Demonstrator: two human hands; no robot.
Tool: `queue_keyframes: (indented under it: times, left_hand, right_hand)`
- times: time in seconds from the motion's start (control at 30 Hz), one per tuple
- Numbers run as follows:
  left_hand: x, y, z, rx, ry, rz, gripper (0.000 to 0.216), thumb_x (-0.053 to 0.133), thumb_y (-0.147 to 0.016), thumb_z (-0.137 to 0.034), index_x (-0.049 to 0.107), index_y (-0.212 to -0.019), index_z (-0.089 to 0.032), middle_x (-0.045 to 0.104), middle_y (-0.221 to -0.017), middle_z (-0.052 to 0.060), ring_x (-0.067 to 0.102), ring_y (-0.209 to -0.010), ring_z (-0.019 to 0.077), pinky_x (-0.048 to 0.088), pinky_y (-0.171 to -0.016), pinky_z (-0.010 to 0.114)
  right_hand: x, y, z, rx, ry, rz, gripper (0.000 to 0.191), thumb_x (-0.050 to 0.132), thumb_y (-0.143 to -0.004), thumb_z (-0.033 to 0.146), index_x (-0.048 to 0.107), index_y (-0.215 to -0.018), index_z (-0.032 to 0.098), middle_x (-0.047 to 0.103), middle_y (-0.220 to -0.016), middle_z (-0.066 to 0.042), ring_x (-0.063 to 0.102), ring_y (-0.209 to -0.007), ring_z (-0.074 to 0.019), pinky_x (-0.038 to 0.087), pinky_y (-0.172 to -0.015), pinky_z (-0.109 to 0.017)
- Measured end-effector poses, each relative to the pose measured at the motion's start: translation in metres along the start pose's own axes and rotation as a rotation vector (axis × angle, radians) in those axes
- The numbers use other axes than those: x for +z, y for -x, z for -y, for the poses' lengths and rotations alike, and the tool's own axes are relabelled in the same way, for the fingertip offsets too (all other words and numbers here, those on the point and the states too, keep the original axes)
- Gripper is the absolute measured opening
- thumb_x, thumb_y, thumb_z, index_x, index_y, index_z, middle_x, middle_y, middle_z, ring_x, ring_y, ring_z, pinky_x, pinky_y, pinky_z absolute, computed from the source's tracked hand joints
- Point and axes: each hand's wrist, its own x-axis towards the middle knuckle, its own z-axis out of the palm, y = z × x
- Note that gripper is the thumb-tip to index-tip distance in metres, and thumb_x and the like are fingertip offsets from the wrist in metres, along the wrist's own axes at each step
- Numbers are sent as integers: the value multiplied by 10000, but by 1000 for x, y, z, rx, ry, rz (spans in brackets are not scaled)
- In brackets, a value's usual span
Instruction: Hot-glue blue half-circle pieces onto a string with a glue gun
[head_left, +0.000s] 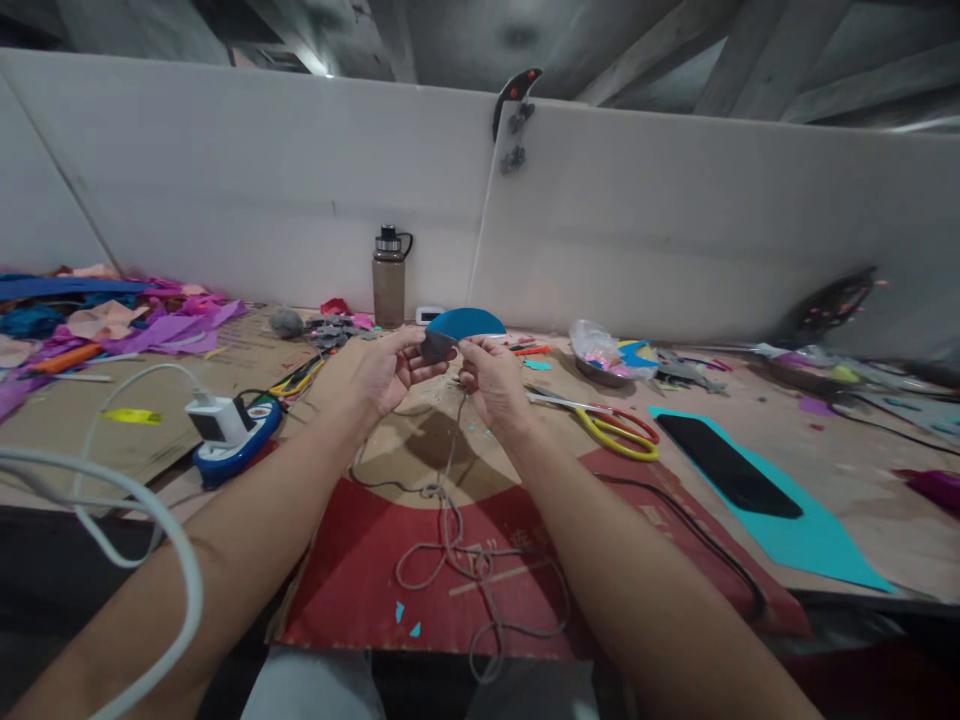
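My left hand [401, 370] has its thumb and fingertips closed on a small dark grey round-edged piece [437, 347], which looks like felt. Directly behind it rises a larger blue half-round piece [466, 323]. My right hand [489, 378] pinches at the lower edge of the blue piece, fingers curled. From under the right fingers a thin grey cord [454, 440] runs down and lies in loose loops over the red and tan cardboard [352, 590]. Whether the grey and blue pieces are joined cannot be made out.
Right of my hands lie scissors [619, 432] with red and yellow handles, then a black phone [727, 465] on a turquoise sheet [817, 545]. A bottle [388, 280] stands by the white partition [262, 180]. Left are a blue power strip [240, 450], white cable [187, 570] and fabric scraps [172, 325].
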Motion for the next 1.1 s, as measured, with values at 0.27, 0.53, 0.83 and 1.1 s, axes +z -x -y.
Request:
queue_keyframes:
  times: [0.27,0.53,0.83,1.1]
  left_hand:
    - [1,1,0,78,-75,31,194,623,-700,-229,593,-875,-151,702,-846,68,684,-792,204,551,-744,363]
    - [0,-3,2,38,-67,-36,101,593,-742,-219,595,-795,-134,660,-704,34,645,-629,134,561,-658,297]
    - [9,6,13,179,-362,-2,184,659,-732,-301,603,-825,-152,663,-872,76,654,-802,180,539,-585,255]
    - [5,3,22,163,-452,118,191,597,-732,-323,641,-809,-153,656,-903,85,623,-842,201,444,-413,186]
  right_hand:
    - [-1,-1,0,-1,-26,-8,211,665,-590,281,490,-642,175,337,-523,95,230,-439,-25,157,-407,-182]
    - [2,2,-5,-40,82,79,230,694,-604,343,571,-695,172,499,-608,48,323,-467,-34,234,-434,-197]
    - [-4,-2,-11,-190,360,11,192,621,-683,355,645,-762,182,592,-662,17,426,-529,-74,346,-509,-215]
    - [-4,1,-11,-224,522,-59,170,599,-670,300,655,-747,159,610,-644,2,512,-587,-111,418,-574,-246]
